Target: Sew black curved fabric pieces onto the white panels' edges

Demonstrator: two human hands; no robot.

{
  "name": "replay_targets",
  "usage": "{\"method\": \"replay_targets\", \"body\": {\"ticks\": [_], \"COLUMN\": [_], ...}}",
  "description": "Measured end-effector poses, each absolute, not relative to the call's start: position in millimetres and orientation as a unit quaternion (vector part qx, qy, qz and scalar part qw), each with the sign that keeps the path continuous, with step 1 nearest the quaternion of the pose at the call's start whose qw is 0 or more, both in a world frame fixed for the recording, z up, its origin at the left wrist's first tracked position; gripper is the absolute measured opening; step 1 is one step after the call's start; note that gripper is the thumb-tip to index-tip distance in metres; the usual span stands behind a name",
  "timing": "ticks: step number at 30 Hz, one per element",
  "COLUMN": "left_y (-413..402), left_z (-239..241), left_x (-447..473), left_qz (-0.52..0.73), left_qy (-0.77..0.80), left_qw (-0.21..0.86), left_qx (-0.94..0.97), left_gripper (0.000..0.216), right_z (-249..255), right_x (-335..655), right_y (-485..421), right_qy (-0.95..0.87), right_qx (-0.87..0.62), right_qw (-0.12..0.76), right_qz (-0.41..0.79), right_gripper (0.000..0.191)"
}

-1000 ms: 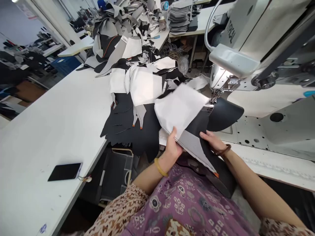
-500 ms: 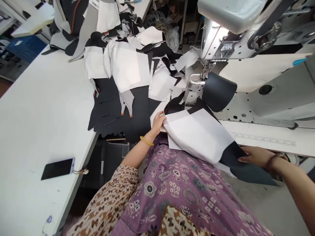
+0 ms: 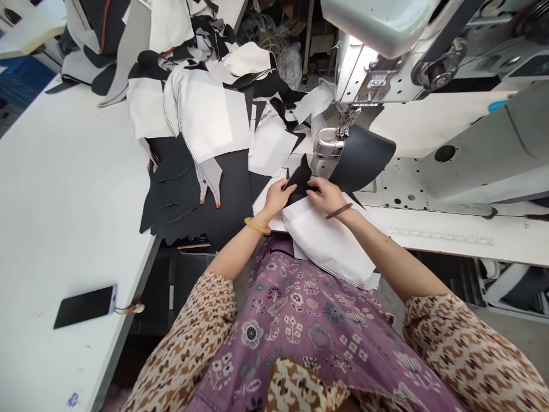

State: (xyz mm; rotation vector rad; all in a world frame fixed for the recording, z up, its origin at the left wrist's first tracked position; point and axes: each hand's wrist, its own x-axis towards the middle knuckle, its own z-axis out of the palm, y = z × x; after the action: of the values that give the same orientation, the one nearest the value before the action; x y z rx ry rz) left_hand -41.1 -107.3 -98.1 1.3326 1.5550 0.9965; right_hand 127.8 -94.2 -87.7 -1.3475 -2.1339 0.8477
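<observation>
Just in front of the sewing machine's needle area (image 3: 329,146), both hands grip one piece of black fabric (image 3: 299,177). My left hand (image 3: 277,199) pinches its left edge, fingers closed. On its right side, my right hand (image 3: 326,196) is closed with the fingertips on the cloth. A white panel (image 3: 330,240) joined to or lying under the black cloth hangs over the table edge onto the purple flowered apron (image 3: 300,309). Behind my right hand, a curled dark sheet (image 3: 364,157) stands beside the presser foot. Some fingertips are hidden by the fabric.
Left of the machine, black and white cut pieces (image 3: 214,114) lie heaped on the white table (image 3: 86,200). A phone (image 3: 86,306) rests near that table's edge. A ruler strip (image 3: 441,236) runs along the machine table's front. The machine head (image 3: 381,28) overhangs the work.
My right hand has left the panel's lower right end and come up beside my left hand onto the black fabric. The white panel's right end now hangs lower. The view has shifted slightly.
</observation>
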Motion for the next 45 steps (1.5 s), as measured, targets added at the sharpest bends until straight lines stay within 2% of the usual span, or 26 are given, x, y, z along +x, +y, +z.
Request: {"method": "replay_targets", "body": {"ticks": [2, 5, 7, 8, 11, 13, 19, 25, 29, 33, 36, 39, 42, 45], "left_y": [-115.5, -125.3, -124.9, -122.6, -111.9, -105.7, -92.5, -50.9, -21.9, -12.9, -10.0, -1.7, 8.9, 13.7], "left_z": [-86.6, -64.6, -48.9, -41.7, -26.8, -24.5, -29.4, -11.1, -17.5, -26.7, -20.5, -10.7, -6.8, -10.0], "left_x": [-44.2, -50.4, -54.2, -55.8, -57.8, -56.5, -44.5, -26.4, -16.1, -19.2, -33.2, -48.1, -56.8, -59.0], "left_qz": [0.435, 0.484, 0.466, 0.445, 0.390, 0.387, 0.425, 0.468, 0.445, 0.397, 0.288, 0.180, 0.152, 0.143], "left_qy": [0.569, 0.461, 0.441, 0.456, 0.512, 0.519, 0.522, 0.449, 0.446, 0.470, 0.328, 0.160, 0.106, 0.092], "left_qw": [0.459, 0.550, 0.549, 0.516, 0.349, 0.284, 0.274, 0.250, 0.225, 0.114, 0.026, -0.011, -0.046, -0.093], "left_qx": [0.526, 0.501, 0.536, 0.573, 0.681, 0.707, 0.686, 0.719, 0.743, 0.780, 0.899, 0.971, 0.982, 0.981], "left_gripper": [0.015, 0.030, 0.034, 0.032, 0.025, 0.027, 0.033, 0.033, 0.039, 0.040, 0.030, 0.029, 0.026, 0.037], "right_z": [-82.6, -67.7, -57.7, -53.5, -43.9, -38.6, -24.1, -2.5, 7.8, 8.2, 7.2, 4.0, -3.5, -11.6], "right_x": [127.8, 124.3, 117.7, 114.2, 109.2, 113.1, 136.7, 137.7, 134.7, 131.7, 128.9, 130.0, 139.3, 154.6], "right_y": [-85.9, -83.1, -85.6, -87.3, -90.6, -90.5, -85.3, -71.4, -65.5, -66.5, -68.4, -71.8, -77.0, -79.7], "right_qy": [-0.756, -0.705, -0.666, -0.664, -0.719, -0.766, -0.821, -0.756, -0.711, -0.689, -0.683, -0.684, -0.696, -0.701], "right_qx": [-0.499, -0.441, -0.397, -0.388, -0.403, -0.419, -0.489, -0.612, -0.684, -0.714, -0.721, -0.720, -0.707, -0.700], "right_qw": [0.264, 0.315, 0.339, 0.347, 0.368, 0.349, 0.193, 0.182, 0.141, 0.099, 0.095, 0.101, 0.123, 0.136], "right_qz": [0.331, 0.458, 0.533, 0.536, 0.431, 0.341, 0.223, 0.141, 0.084, 0.074, 0.071, 0.062, 0.023, -0.017], "right_gripper": [0.037, 0.042, 0.040, 0.037, 0.029, 0.028, 0.035, 0.036, 0.033, 0.036, 0.037, 0.038, 0.050, 0.061]}}
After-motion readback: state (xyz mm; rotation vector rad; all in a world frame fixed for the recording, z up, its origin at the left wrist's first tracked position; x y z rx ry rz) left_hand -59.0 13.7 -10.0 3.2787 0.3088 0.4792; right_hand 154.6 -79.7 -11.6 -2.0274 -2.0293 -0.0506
